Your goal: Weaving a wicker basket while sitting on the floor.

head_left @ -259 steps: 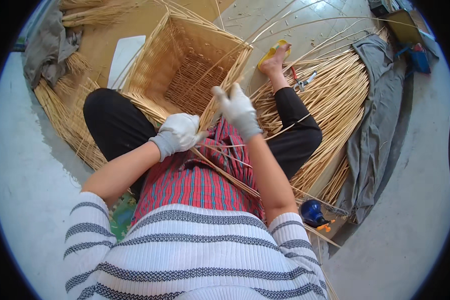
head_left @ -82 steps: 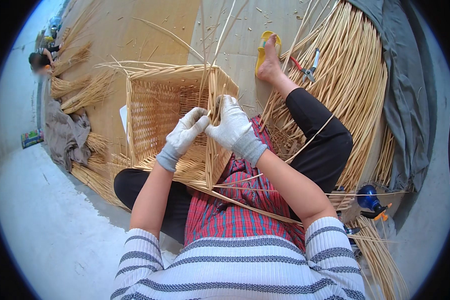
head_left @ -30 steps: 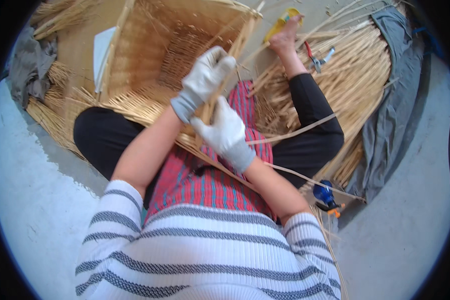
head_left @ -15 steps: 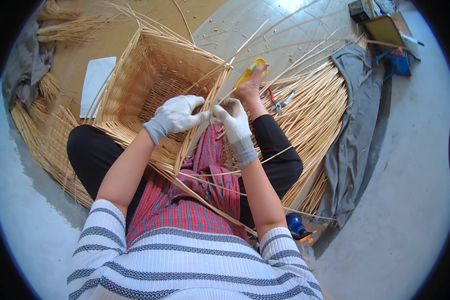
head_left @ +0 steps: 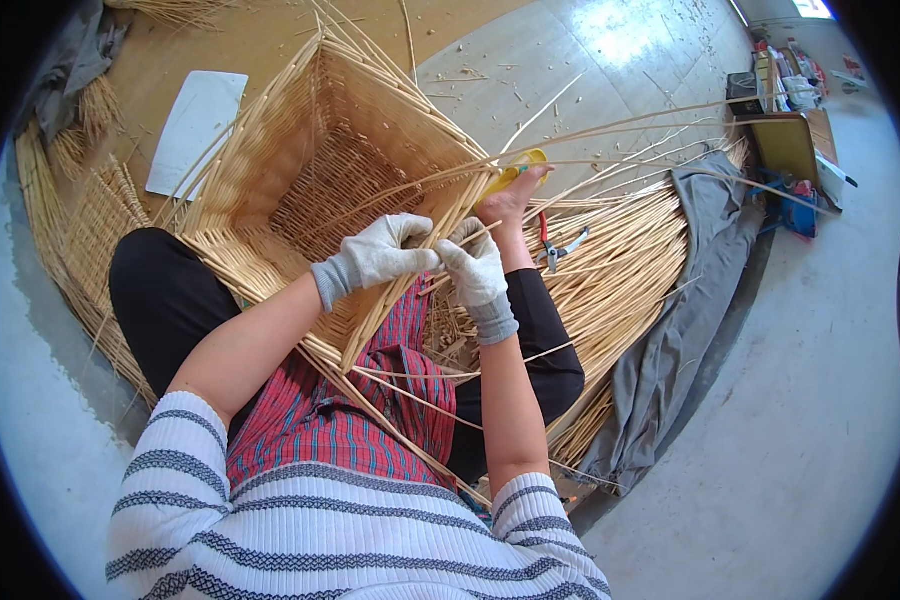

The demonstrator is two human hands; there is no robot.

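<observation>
Cane (head_left: 486, 229) now pokes out of right hand (head_left: 476, 272), grip pinched on it; left hand (head_left: 386, 251) clasps basket rim (head_left: 375, 322) alongside, so likely steadying same spot.

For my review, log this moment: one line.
white-gloved left hand: at rim of tan wicker basket; right hand: same rim; red-grey pruners: on thin tan rods

rough woven wicker basket (head_left: 255, 150), matt cloth gloves (head_left: 378, 254), smooth-looking piled canes (head_left: 620, 285), creased cloth cover (head_left: 705, 255)
</observation>
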